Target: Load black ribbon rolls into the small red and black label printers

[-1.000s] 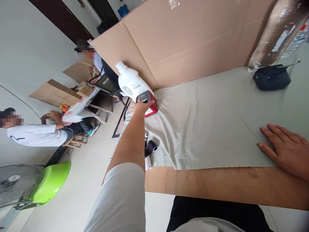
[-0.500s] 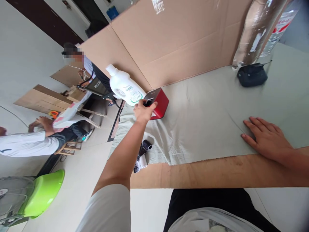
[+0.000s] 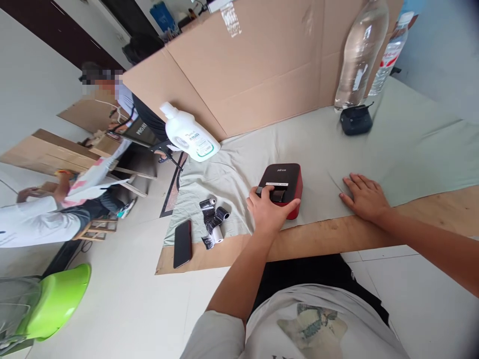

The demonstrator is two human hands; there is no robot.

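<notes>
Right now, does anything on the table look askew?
Yes: left of the boxy red and black device, glossy black ribbon lies unwound beside a small white roll; the pale green cloth is creased there.

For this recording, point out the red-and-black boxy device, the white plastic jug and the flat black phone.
Red-and-black boxy device (image 3: pixel 283 176): head view, on its black top face.
White plastic jug (image 3: pixel 193 137): head view, on the middle of its body.
Flat black phone (image 3: pixel 182 244): head view, on its dark screen.

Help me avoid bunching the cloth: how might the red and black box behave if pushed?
The box looks stiff, given its flat faces and straight edges. Squat and flat-sided, it probably won't roll or tip easily. It might drag the cloth, which lies wrinkled nearby.
</notes>
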